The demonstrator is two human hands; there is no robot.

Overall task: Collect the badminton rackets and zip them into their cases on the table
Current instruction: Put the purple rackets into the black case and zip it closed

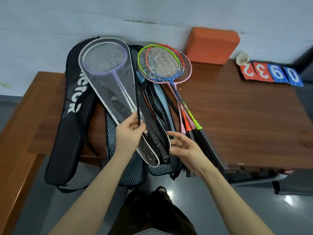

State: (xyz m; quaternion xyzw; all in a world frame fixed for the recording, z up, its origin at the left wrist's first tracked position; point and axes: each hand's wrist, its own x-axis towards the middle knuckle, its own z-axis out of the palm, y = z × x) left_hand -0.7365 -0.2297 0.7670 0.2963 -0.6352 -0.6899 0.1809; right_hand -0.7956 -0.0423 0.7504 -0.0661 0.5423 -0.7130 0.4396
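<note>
One racket (108, 61) is lying inside the clear case (118, 99) on the table (237, 116); your left hand (130, 133) is pinching its open edge, your right hand (184, 146) hovering loose-fingered. Three rackets (164, 63) are waiting uncased beside it.

Both bare forearms reach forward. The left hand (129, 134) has its fingers curled in a pinch; the right hand (183, 147) lies palm-up, fingers loosely spread.
</note>
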